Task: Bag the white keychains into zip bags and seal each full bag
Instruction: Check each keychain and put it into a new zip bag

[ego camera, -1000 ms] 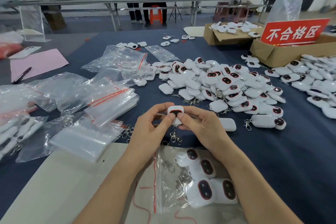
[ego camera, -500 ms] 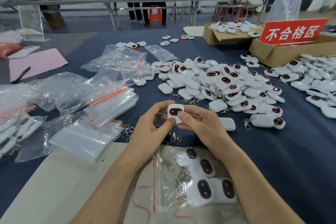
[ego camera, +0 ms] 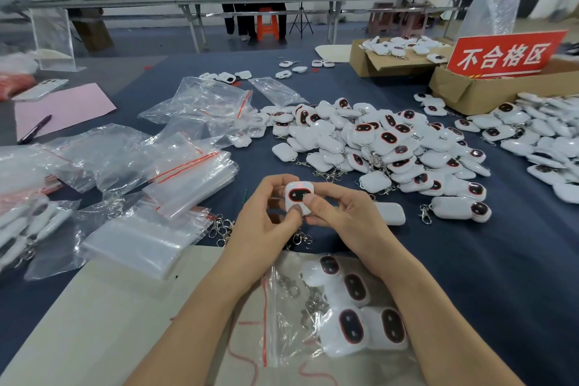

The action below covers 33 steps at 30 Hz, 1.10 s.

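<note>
Left hand and right hand still pinch one white keychain; the right thumb has slid onto its face, where a red dot now shows. The zip bag lies just below the grip.

White keychain near centre, black oval face ringed in red. Same white and black across the pile behind. Clear zip bag, red seal stripe. Dark blue surface; pale beige mat near left. Pink sheet far left. Red sign, white characters; brown box. Orange stool far back.
</note>
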Each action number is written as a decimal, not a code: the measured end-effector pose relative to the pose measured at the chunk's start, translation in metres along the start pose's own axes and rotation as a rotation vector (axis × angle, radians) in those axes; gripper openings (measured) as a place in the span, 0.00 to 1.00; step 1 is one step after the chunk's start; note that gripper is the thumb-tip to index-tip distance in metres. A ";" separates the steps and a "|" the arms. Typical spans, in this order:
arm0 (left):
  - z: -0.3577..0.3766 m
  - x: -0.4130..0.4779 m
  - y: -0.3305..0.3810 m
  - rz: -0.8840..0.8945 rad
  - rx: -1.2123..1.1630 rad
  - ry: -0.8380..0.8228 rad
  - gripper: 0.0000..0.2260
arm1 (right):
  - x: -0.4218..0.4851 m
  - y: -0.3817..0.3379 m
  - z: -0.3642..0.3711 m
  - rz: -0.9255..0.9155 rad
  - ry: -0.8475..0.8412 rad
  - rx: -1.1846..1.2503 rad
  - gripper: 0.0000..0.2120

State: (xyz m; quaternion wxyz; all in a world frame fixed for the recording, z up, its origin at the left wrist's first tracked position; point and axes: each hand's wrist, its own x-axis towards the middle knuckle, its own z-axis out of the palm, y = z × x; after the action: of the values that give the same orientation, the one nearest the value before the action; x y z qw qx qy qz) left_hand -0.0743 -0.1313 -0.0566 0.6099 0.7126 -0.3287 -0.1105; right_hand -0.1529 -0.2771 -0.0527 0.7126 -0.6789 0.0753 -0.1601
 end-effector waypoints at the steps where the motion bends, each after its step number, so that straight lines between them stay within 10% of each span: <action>1: 0.000 0.000 0.000 -0.003 -0.002 0.000 0.16 | 0.000 0.000 0.000 0.002 0.001 0.002 0.10; 33: 0.008 -0.001 -0.003 0.080 0.148 0.140 0.10 | -0.001 0.002 -0.003 -0.112 0.035 0.009 0.19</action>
State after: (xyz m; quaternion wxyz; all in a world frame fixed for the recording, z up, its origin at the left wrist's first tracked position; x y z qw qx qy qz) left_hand -0.0788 -0.1368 -0.0619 0.5811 0.7479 -0.3206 -0.0116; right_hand -0.1542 -0.2792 -0.0547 0.7041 -0.6761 0.0489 -0.2118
